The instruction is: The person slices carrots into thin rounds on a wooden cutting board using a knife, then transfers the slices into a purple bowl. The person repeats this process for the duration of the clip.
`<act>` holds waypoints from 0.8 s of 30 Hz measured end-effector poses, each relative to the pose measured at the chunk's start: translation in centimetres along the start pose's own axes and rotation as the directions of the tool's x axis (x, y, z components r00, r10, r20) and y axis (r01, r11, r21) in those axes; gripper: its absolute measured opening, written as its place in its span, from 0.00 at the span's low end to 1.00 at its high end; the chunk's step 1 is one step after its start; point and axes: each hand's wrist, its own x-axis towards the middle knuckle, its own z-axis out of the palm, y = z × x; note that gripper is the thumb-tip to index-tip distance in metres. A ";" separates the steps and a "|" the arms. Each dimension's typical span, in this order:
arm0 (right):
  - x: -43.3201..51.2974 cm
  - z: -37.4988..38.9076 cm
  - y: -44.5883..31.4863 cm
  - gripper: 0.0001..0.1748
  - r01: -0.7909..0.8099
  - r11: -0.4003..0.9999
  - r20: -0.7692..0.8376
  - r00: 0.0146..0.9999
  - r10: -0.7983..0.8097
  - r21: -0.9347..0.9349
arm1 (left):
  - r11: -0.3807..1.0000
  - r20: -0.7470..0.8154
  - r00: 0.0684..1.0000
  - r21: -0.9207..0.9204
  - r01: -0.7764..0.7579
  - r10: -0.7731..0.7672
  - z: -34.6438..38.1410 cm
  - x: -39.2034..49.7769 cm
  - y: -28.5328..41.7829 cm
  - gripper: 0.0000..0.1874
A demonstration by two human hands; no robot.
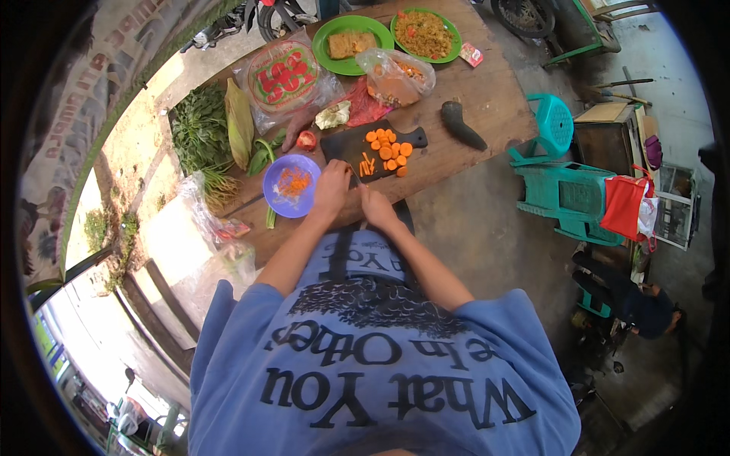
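My right hand (376, 206) grips a knife (355, 174), its blade pointing away from me over the near edge of a black cutting board (341, 147). Fingers curled, my left hand (335, 181) rests at that edge beside the blade; whatever lies under its fingertips is hidden. Round carrot slices (390, 150) are heaped on the board's right half. Closer to the knife lie several carrot sticks (366, 164). Left of my left hand, a purple bowl (272, 196) contains finely cut carrot (293, 182).
Behind the board are half a tomato (306, 141), a plastic bag of food (401, 80) and two green plates (325, 60) (454, 48). Leafy greens (199, 122) and corn (238, 117) lie left. A curved dark pestle (461, 126) lies right. A person (644, 308) sits beyond teal stools (570, 194).
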 end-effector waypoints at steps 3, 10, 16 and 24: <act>0.5 -0.8 1.7 0.44 0.044 0.996 0.035 0.998 -0.047 0.076 | 1.000 -0.014 1.000 -0.006 0.024 -0.024 0.1 0.4 0.1 0.08; 0.4 -1.2 3.3 0.39 0.096 0.989 -0.073 0.993 -0.089 0.109 | 0.995 0.107 0.992 0.071 -0.069 0.061 0.2 1.5 -0.9 0.11; -0.1 -2.3 3.0 0.34 0.148 0.981 -0.126 0.983 -0.132 0.128 | 0.983 0.138 0.984 0.125 -0.133 0.115 0.7 2.0 -0.7 0.09; -2.7 -4.0 2.2 0.32 0.133 0.967 -0.124 0.986 -0.107 0.219 | 0.988 0.138 0.987 0.117 -0.103 0.087 0.5 1.2 -0.3 0.07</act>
